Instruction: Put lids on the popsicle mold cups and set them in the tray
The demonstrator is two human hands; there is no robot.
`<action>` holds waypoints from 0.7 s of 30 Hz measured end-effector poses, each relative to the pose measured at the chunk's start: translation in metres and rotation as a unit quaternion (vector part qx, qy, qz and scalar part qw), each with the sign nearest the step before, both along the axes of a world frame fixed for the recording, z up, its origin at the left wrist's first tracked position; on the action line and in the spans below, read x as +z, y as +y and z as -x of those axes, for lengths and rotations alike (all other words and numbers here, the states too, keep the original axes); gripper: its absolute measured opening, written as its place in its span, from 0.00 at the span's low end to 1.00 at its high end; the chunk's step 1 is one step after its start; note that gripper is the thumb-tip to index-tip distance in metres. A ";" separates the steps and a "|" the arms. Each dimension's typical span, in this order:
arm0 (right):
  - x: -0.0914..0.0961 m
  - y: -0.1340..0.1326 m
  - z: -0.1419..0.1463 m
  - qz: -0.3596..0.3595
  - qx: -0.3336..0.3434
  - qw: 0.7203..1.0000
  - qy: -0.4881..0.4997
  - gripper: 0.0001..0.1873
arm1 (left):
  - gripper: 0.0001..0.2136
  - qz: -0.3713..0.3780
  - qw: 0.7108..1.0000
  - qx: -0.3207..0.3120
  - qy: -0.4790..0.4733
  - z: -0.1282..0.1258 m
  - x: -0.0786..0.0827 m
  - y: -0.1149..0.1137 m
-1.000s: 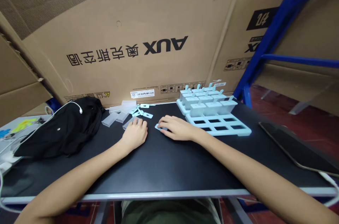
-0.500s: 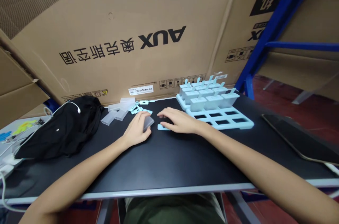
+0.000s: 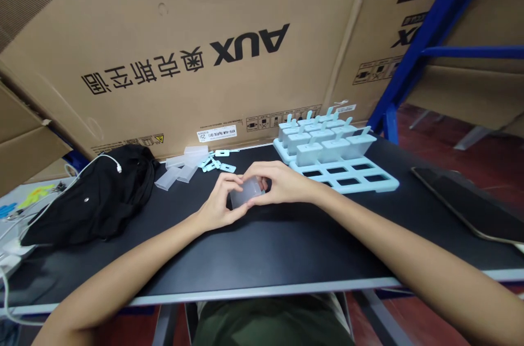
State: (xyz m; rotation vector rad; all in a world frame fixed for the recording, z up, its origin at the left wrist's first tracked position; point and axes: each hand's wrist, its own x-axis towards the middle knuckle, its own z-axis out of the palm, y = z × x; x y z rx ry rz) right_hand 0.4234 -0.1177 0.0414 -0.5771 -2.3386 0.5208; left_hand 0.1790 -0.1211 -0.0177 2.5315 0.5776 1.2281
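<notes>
A clear frosted popsicle mold cup (image 3: 244,194) lies tilted just above the black table, between my hands. My left hand (image 3: 221,203) is closed around its left end, thumb below and fingers above. My right hand (image 3: 282,185) curls over the cup's right end, its thumb and fingertips pinched there. The light-blue stick lid at that end is nearly all hidden by my right fingers. Behind my hands lie several loose light-blue lids (image 3: 223,167) and several clear mold cups (image 3: 186,172). To the right, a light-blue rack (image 3: 344,186) holds several lidded cups (image 3: 309,154) upright in its back rows.
A black cloth bag (image 3: 92,201) with a white cable (image 3: 92,163) lies at the left. A dark phone-like slab (image 3: 470,201) rests at the right. Large cardboard boxes (image 3: 164,18) stand behind the table, and a blue metal frame (image 3: 413,78) rises at the right.
My right hand has moved left and met my left hand at the cup. The light-blue lid that lay under it no longer shows on the table. The view has shifted slightly.
</notes>
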 end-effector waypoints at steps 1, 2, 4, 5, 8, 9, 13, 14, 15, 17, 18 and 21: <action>0.001 0.000 -0.001 -0.009 -0.003 1.000 -0.005 0.19 | 0.18 -0.004 1.000 -0.010 -0.002 -0.001 0.001 -0.001; 0.001 -0.001 -0.002 -0.017 -0.009 1.000 -0.010 0.18 | 0.17 -0.007 1.000 -0.019 -0.005 -0.002 0.002 -0.001; 0.003 -0.001 -0.004 -0.033 -0.029 0.999 -0.013 0.17 | 0.17 -0.002 1.000 -0.023 -0.009 -0.003 0.004 -0.002; 0.004 -0.001 -0.007 -0.041 -0.043 0.998 -0.010 0.18 | 0.17 0.007 1.000 -0.015 -0.008 -0.004 0.005 -0.002; 0.009 0.002 -0.016 -0.068 -0.088 0.994 0.005 0.22 | 0.15 0.038 0.999 0.033 0.016 -0.004 0.007 0.000; 0.011 0.003 -0.019 -0.082 -0.105 0.991 0.006 0.22 | 0.14 0.049 0.997 0.049 0.036 -0.004 0.007 0.000; 0.013 0.010 -0.029 -0.132 -0.161 0.978 -0.022 0.17 | 0.10 0.117 0.976 0.074 0.166 -0.003 0.008 0.002; 0.012 0.011 -0.030 -0.133 -0.161 0.977 -0.035 0.16 | 0.11 0.132 0.970 0.075 0.192 -0.003 0.008 0.003; 0.012 0.011 -0.030 -0.126 -0.153 0.979 -0.048 0.14 | 0.11 0.142 0.965 0.076 0.208 -0.003 0.009 0.003; 0.011 0.011 -0.030 -0.101 -0.126 0.984 -0.073 0.12 | 0.12 0.148 0.961 0.083 0.217 -0.004 0.010 0.003; 0.010 0.011 -0.030 -0.090 -0.114 0.986 -0.081 0.12 | 0.12 0.148 0.961 0.088 0.214 -0.005 0.010 0.003; 0.010 0.008 -0.029 -0.073 -0.095 0.989 -0.090 0.16 | 0.12 0.153 0.962 0.102 0.202 -0.006 0.012 0.004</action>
